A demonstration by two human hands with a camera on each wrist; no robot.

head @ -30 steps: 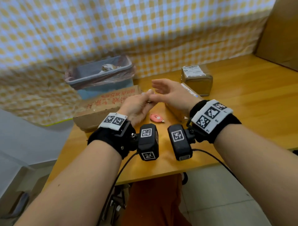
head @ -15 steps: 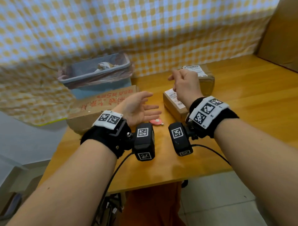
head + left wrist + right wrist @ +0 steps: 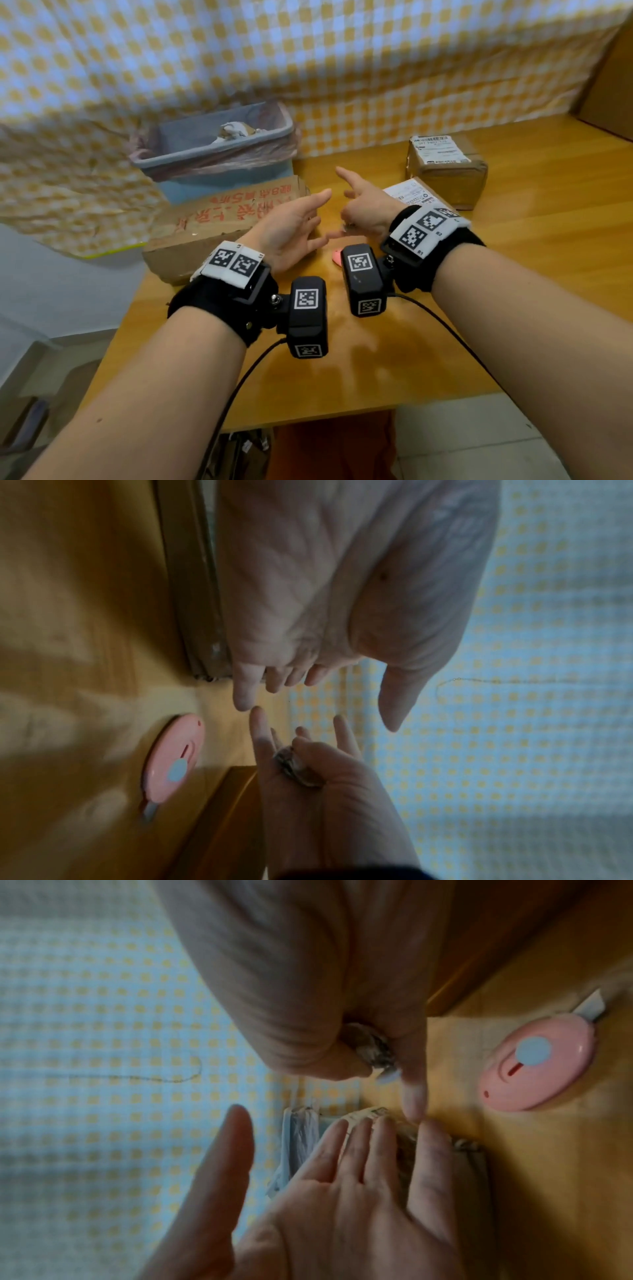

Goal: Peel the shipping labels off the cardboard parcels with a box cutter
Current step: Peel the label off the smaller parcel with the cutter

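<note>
My left hand (image 3: 291,228) hangs above the wooden table (image 3: 531,274) with the palm turned inward and the fingers straight and spread, gripping nothing. My right hand (image 3: 368,209) is just beside it, the two little fingers almost meeting; its index finger points up and away, while the thumb and the curled middle fingers pinch a small crumpled wad of peeled label paper (image 3: 371,1049), greyish and scrunched, which both wrist views show tucked against the palm. The pink oval plastic box cutter (image 3: 537,1062) lies flat on the table below and between my hands, touched by neither, with its short blade out at one end and a pale blue round button on its top face. To the right stand two brown cardboard parcels, each with a white printed shipping label on top: a near parcel (image 3: 411,193) partly hidden behind my right wrist and a small far parcel (image 3: 448,171) behind it. To the left lies a large flattened cardboard box with red printed characters (image 3: 219,219), and behind it a blue plastic bin lined with a pinkish bag (image 3: 219,147) holds some crumpled paper scraps. A yellow-and-white checked cloth (image 3: 308,61) hangs behind the table.
</note>
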